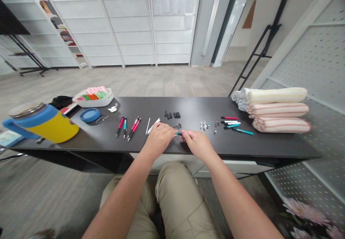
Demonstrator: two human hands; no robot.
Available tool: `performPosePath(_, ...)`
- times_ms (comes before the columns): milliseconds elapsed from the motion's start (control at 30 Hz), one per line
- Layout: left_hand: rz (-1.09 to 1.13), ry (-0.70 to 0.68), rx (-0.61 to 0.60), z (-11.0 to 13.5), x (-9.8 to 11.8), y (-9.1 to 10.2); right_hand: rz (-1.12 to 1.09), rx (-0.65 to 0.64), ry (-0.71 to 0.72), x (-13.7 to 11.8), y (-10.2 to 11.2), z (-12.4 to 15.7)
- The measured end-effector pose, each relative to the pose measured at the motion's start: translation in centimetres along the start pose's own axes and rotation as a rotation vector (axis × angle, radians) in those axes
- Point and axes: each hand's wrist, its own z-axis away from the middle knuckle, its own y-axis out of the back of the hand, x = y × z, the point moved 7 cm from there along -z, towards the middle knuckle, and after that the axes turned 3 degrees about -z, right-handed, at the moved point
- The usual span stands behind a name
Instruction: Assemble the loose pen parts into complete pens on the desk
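Between my hands, low over the front of the dark table, is a pen (178,134) with a teal barrel and a black grip part. My left hand (161,137) is closed around its teal end, and the fingers of my right hand (198,143) pinch its black end. Thin white refills (152,125) lie beside my left hand. Beyond my hands are several black grip sleeves (172,115) and some small springs (178,126). Tiny silver and white pieces (205,125) sit past my right hand, near coloured pen barrels (232,122). Pink and teal pens (134,128) rest to the left.
A large yellow and blue mug (51,124) stands at the left, with a blue lid (90,115) and a white basket (107,100) of colourful packets nearby. Rolled towels (280,109) are stacked at the right end. The table's front edge (231,155) runs below my hands.
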Motion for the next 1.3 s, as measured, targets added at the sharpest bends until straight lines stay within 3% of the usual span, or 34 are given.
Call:
performPosePath(300,0.034,0.013,-0.114,-0.3,-0.3,-0.8,-0.193,0.016,0.056,0.0,0.4,0.2)
performPosePath(600,0.049,0.089,-0.121,-0.2,-1.1,-1.1,-0.299,0.054,-0.061,1.3,0.1,0.2)
performPosePath(1300,0.049,0.081,-0.172,-0.2,-1.0,-1.4,-0.145,0.057,0.099,-0.7,0.3,0.4)
